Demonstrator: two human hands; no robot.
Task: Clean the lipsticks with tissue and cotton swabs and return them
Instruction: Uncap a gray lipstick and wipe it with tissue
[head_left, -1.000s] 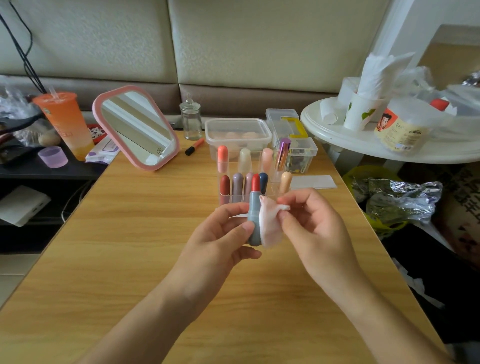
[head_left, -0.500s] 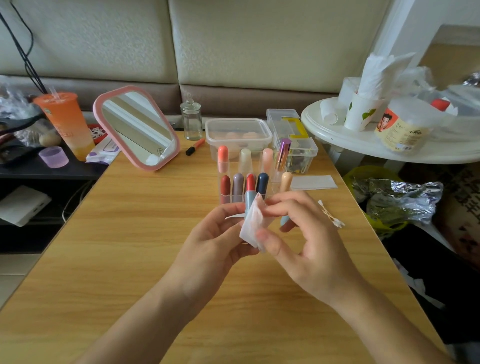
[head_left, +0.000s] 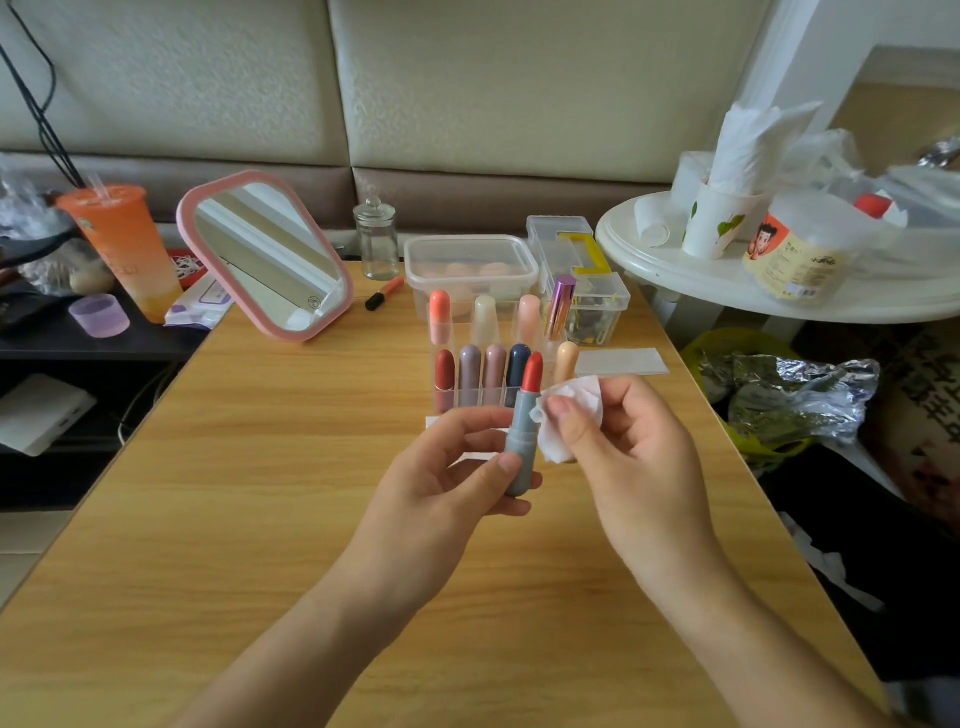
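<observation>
My left hand (head_left: 447, 467) grips a grey-blue lipstick tube (head_left: 522, 441) upright, its red tip raised above the fingers. My right hand (head_left: 623, 452) pinches a white tissue (head_left: 569, 410) against the tube's right side. Just behind my hands stands a clear acrylic holder (head_left: 441, 332) with several lipsticks in pink, mauve, dark blue and peach. The cotton swabs are hidden behind my right hand.
A pink-framed mirror (head_left: 265, 254) leans at the back left of the wooden table (head_left: 260, 519). Behind the holder are a glass jar (head_left: 378, 236), a clear lidded box (head_left: 470, 265) and a purple metallic tube (head_left: 561, 299). A white round side table (head_left: 675, 280) holds cups and tissues.
My right hand slid the tissue from across the front of the lipstick to its right side, so the red tip and grey tube show again. The lipstick rose slightly.
</observation>
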